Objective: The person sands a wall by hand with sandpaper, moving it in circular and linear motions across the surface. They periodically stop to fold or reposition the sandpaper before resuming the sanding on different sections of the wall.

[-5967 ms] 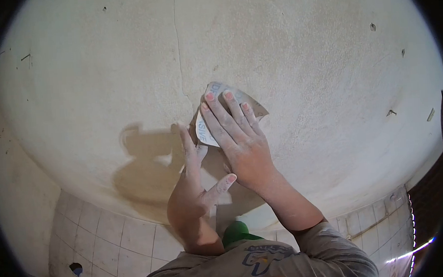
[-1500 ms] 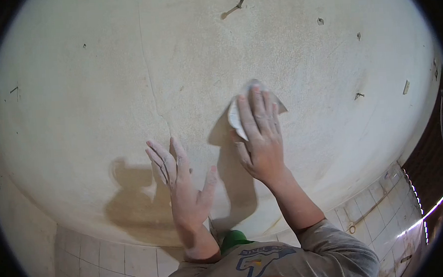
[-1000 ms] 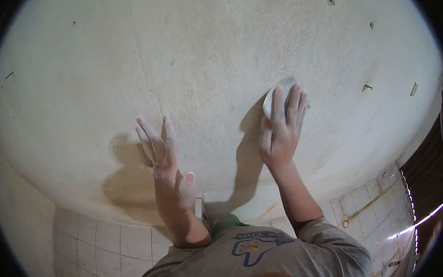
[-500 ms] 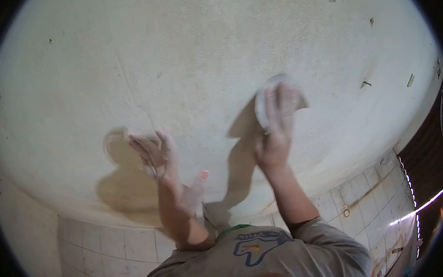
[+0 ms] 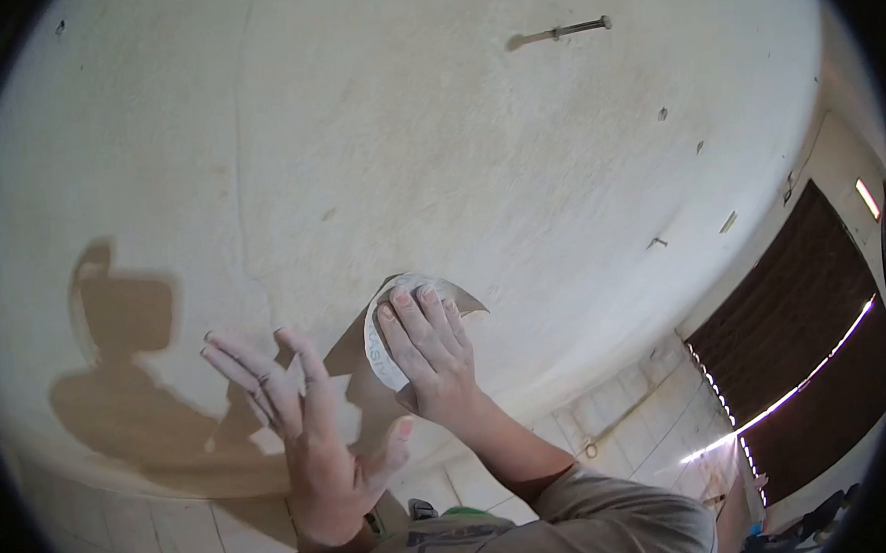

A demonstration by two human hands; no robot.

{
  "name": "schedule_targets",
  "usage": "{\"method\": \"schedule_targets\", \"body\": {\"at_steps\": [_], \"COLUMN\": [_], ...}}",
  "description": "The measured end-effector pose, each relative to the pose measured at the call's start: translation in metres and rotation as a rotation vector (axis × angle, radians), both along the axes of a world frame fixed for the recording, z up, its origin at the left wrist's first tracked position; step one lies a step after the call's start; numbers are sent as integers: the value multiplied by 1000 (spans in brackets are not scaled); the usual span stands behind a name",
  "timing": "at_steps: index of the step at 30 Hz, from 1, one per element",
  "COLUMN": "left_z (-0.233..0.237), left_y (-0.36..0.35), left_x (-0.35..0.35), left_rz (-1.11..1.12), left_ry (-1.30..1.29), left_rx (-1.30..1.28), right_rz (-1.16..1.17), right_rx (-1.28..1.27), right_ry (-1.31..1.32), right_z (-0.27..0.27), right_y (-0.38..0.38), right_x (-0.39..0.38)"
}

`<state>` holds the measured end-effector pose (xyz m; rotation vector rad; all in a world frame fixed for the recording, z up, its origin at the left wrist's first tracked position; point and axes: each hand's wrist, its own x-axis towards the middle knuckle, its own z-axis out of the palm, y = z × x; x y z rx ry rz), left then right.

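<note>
Right hand (image 5: 435, 362) lies flat on sandpaper (image 5: 378, 358), left hand (image 5: 320, 451) splayed.

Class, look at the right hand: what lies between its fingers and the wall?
In the head view, a printed sheet, probably sandpaper, lies between the right hand and the wall.

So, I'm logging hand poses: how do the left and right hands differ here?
The left hand holds nothing, while the right hand covers part of a sheet against the wall. The left hand's fingers are spread, thumb out; the right hand's lie closer together on the sheet. Both have pale dust on them.
</note>
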<state>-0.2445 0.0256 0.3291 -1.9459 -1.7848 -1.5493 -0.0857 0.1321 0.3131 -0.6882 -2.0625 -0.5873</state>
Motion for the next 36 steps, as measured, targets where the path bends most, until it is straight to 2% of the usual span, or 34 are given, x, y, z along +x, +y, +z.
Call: {"method": "schedule_targets", "body": {"at_steps": [1, 2, 6, 9, 12, 13, 16, 19, 22, 23, 25, 26, 28, 32, 36], "left_z": [1, 4, -4, -13, -10, -4, -15, -24, -47, -55, -49, -43, -25, -17, -16], "left_y": [4, 4, 3, 5, 13, 16, 7, 10, 15, 17, 17, 15, 14, 14, 10], "left_x": [4, 7, 7, 2, 4, 10, 4, -1, -11, -16, -18, -20, -13, -4, 3], "left_rz": [69, 42, -112, -156, -82, -63, -8, 18, -69, -103, -96, -73, -11, 72, 99], "left_ry": [4, -39, -146, -73, -31, -24, 60, 64, -153, -254, -245, -167, -7, 100, 123], "left_rx": [56, 56, -4, 4, 112, 137, 87, 76, -23, -65, -63, -36, 24, 53, 45], "right_rz": [33, 61, 13, 53, 225, 154, 47, -15, 53, 31, 64, 81, 86, 177, 41], "right_rx": [-2, -26, 223, 108, -143, -145, -61, 19, 111, 129, 93, 74, 34, -63, -73], "right_ry": [91, 193, 402, 338, 92, 24, 84, 273, 387, 334, 124, 16, -8, 105, 307], "right_z": [9, 21, 65, 75, 56, 41, 19, 36, 62, 66, 71, 74, 76, 43, -8], "right_y": [4, 9, 44, 32, 2, 3, 19, 30, 43, 44, 37, 31, 21, 16, 14], "right_x": [7, 14, 55, 50, 38, 43, 81, 105, 109, 107, 93, 87, 81, 84, 83]}}
